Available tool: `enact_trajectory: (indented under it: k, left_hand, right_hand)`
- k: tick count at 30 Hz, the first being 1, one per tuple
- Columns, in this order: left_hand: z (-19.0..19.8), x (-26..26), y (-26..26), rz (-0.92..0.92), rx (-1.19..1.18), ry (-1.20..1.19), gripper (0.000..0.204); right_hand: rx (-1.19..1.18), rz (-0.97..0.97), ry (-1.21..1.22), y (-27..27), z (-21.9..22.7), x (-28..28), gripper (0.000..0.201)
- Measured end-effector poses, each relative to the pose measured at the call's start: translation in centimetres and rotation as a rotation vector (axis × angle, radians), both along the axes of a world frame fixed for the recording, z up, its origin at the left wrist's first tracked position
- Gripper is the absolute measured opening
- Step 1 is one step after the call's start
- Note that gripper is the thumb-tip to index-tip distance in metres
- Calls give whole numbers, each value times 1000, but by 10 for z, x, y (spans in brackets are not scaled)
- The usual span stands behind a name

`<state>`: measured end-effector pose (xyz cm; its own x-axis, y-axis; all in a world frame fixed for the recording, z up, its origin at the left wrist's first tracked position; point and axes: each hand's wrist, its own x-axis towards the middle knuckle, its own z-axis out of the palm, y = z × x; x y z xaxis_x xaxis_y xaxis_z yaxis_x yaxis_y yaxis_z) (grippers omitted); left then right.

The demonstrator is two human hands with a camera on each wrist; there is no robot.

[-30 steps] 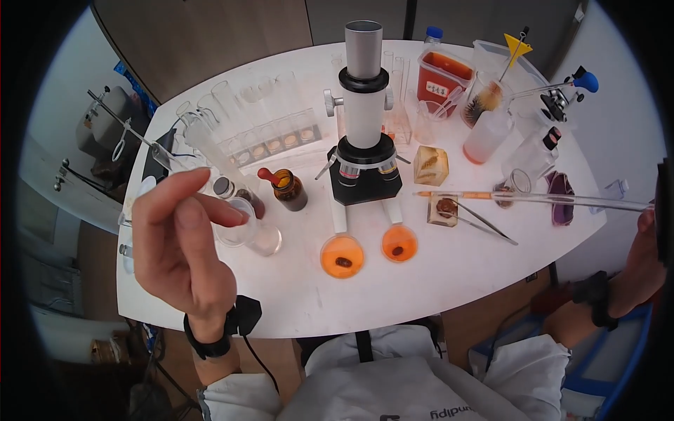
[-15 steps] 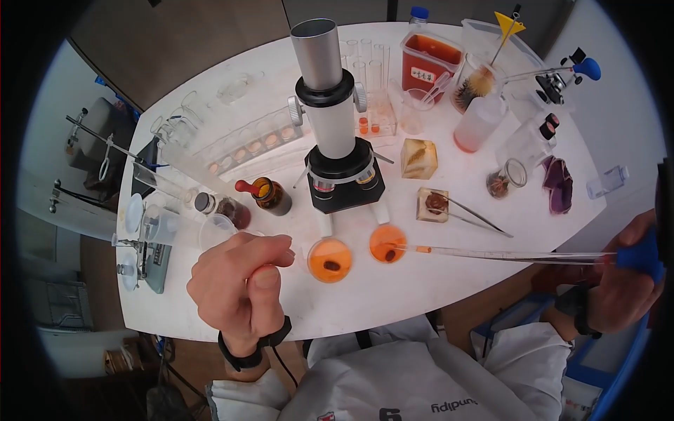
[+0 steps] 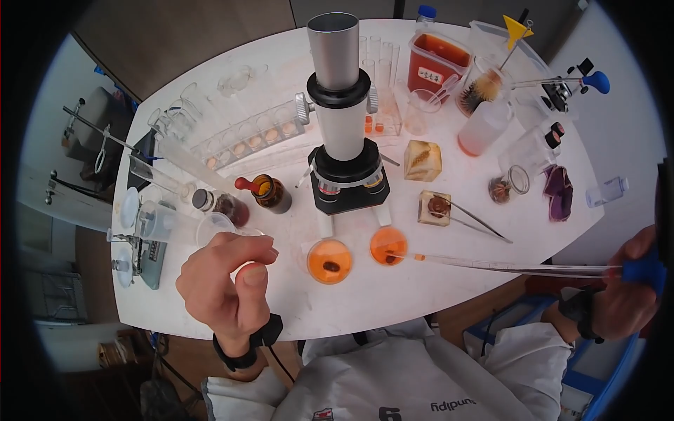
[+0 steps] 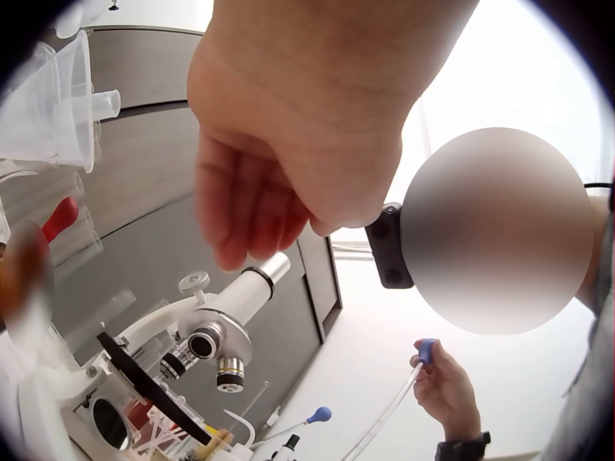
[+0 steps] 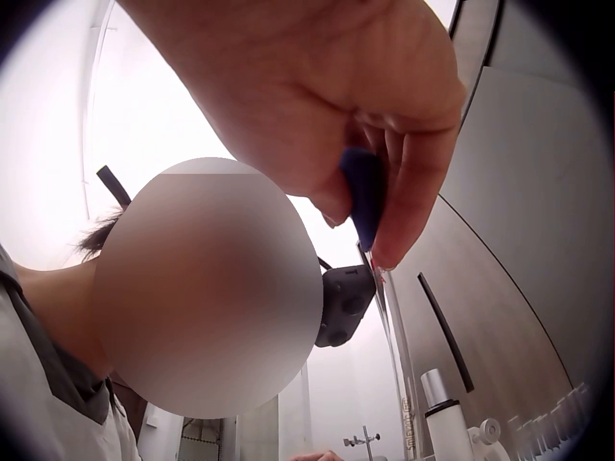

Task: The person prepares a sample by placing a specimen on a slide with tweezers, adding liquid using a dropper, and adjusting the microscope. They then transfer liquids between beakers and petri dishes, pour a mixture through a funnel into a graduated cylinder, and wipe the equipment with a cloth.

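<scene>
My right hand (image 3: 625,305) grips the blue rubber bulb (image 5: 363,197) of a long glass dropper (image 3: 505,266). The dropper lies nearly level across the head view, its tip overlapping the right-hand petri dish (image 3: 382,238). A short band of orange liquid shows inside near that tip. Both this dish and the left-hand petri dish (image 3: 338,275) are orange, each with a small dark oval in it. Raised at the table's front left, my left hand (image 3: 228,281) has loosely bent fingers and holds nothing; its fingers (image 4: 259,216) hang relaxed in the left wrist view.
Behind the dishes stands a microscope (image 3: 344,133). Left of it are an amber bottle (image 3: 279,198) with a red-bulbed dropper, a dark-capped jar (image 3: 228,210) and a balance (image 3: 151,263). To the right lie resin blocks (image 3: 423,163), tweezers (image 3: 484,224) and a glass jar (image 3: 518,181).
The dropper's tip has come down from near the resin block to the right-hand dish, and its orange column has become shorter. My left hand has shifted right and lower.
</scene>
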<state>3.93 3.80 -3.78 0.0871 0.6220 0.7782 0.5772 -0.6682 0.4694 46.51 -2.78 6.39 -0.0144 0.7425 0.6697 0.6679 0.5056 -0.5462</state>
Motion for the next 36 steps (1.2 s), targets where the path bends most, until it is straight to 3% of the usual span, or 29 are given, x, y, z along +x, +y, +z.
enact_trajectory:
  k: [8, 11, 16, 22, 28, 36]
  left_hand:
    - [-3, -5, 2, -3, -22, -1, 27]
    - [-4, -7, 2, -13, -22, 3, 27]
    - [-5, -9, 3, -17, -20, 5, 27]
    - [-6, -11, 3, -13, -22, -8, 27]
    - [-8, -11, 4, -1, -30, -23, 27]
    - [-8, -13, 2, 30, -46, -23, 27]
  right_hand:
    - [-22, 26, -13, -5, 4, 4, 72]
    - [79, 23, -16, 7, 1, -10, 72]
    - [-19, 161, 13, -4, 7, 10, 70]
    - [138, 173, -6, 7, -1, 12, 67]
    - [20, 12, -151, 0, 12, 7, 68]
    - [105, -25, -14, -3, 3, 5, 78]
